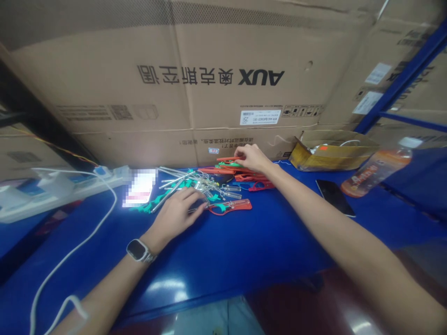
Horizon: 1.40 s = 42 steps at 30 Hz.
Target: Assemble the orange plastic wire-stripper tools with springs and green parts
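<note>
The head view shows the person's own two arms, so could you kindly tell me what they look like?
Both the left forearm and right forearm show no sleeves. The left wrist wears a watch with a dark, rounded-rectangular face, a silvery case and a pale band; the right wrist is bare. The left grip and right grip are ungloved.

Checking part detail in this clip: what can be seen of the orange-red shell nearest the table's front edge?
The orange-red shell looks like plastic: long and slim, with a curved loop toward its left and a broader right end. It lies roughly crosswise on the blue table. A clear piece sits along its right part, and a green piece shows at the loop. Its left end is at the left grip; whether it is pinched is unclear.
</note>
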{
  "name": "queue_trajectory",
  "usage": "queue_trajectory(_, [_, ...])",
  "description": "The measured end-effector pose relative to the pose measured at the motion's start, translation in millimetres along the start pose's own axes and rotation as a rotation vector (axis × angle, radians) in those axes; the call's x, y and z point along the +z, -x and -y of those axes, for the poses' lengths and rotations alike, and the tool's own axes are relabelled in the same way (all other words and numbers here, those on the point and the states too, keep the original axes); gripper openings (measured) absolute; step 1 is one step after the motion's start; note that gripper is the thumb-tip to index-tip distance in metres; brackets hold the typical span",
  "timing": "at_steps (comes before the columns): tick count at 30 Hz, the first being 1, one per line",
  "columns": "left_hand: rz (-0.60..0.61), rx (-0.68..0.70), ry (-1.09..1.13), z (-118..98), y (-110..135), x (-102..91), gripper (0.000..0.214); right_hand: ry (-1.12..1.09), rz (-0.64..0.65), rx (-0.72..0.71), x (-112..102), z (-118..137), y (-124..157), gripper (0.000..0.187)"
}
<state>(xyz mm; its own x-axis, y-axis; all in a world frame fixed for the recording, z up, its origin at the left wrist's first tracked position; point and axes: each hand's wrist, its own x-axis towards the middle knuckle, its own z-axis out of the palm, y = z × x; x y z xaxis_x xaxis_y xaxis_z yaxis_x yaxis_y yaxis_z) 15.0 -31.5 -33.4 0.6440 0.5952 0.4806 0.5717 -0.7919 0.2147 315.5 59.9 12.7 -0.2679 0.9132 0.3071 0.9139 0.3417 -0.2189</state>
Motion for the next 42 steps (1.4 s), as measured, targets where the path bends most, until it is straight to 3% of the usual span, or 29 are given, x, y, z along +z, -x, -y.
queue_trajectory(4, [-0.23, -0.06, 0.093, -5.0, 0.2, -2.9, 0.018, -0.296, -0.082, -0.156, -13.7, 40.0, 27.9, 0.019])
queue_trajectory(7, [-0.335, -0.138, 0.188, -7.6, 0.3, -4.6, 0.024, -0.484, -0.06, -0.208, -5.1, 71.6, 56.6, 0.022])
queue_trajectory(12, [-0.296, -0.173, 0.306, -7.4, 2.0, -4.0, 0.03, -0.556, -0.032, -0.134, 21.2, 94.1, 89.5, 0.029])
queue_trajectory(15, [-0.242, -0.144, 0.322, -2.8, 3.7, -4.9, 0.023, -0.483, -0.011, -0.152, 24.6, 92.5, 98.7, 0.033])
queue_trajectory(18, [-0.133, -0.098, 0.329, 3.8, 5.9, -6.6, 0.02, -0.4, 0.008, -0.16, 21.7, 87.6, 105.6, 0.048])
queue_trajectory(22, [0.045, -0.123, 0.317, 10.9, 9.8, -5.8, 0.023, -0.309, 0.015, -0.179, 20.1, 78.6, 113.7, 0.036])
queue_trajectory(27, [0.166, -0.135, 0.19, 10.9, 11.5, 2.6, 0.027, -0.411, -0.156, -0.054, 26.5, 66.9, 114.8, 0.029])
queue_trajectory(30, [0.189, -0.109, 0.166, 9.1, 8.5, 7.7, 0.026, -0.46, -0.182, -0.011, 32.5, 65.2, 112.7, 0.031])
queue_trajectory(36, [0.178, -0.088, 0.287, 14.3, 5.7, 10.1, 0.016, -0.303, -0.056, -0.241, 38.7, 74.3, 113.9, 0.034])
queue_trajectory(42, [0.156, -0.135, 0.342, 21.4, 9.8, 9.2, 0.02, -0.231, 0.053, -0.296, 39.2, 82.1, 115.8, 0.032])
